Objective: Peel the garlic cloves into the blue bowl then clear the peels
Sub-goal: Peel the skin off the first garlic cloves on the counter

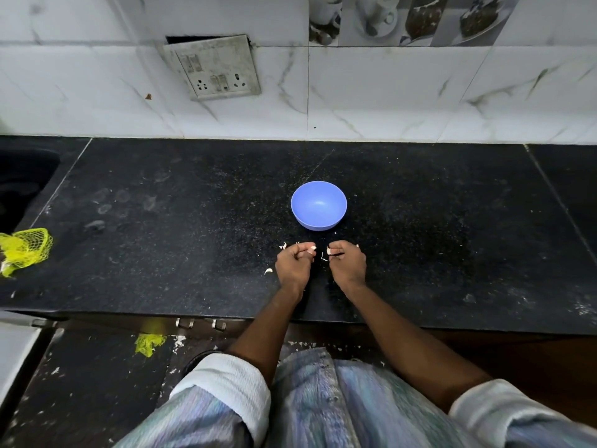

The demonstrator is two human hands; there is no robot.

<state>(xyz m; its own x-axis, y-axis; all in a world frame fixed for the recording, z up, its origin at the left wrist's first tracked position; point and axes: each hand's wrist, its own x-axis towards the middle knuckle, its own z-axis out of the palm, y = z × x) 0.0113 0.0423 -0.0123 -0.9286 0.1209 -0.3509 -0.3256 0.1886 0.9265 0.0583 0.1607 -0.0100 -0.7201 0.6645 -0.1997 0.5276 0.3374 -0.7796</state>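
The blue bowl (319, 205) stands on the black counter (181, 240), and its inside looks empty. Just in front of it, my left hand (294, 263) has curled fingers and pinches a garlic clove (310, 249) at its fingertips. My right hand (347, 260) is also curled and pinches a small white piece of garlic or peel (329, 251). The two hands sit close together, slightly apart. Bits of white peel (268, 270) lie on the counter around both hands.
A yellow mesh bag (24, 250) lies at the counter's left edge beside a dark sink (22, 185). A tiled wall with a switch plate (214, 67) rises behind. Another scrap of yellow mesh (149, 343) lies on the floor below the counter's front edge.
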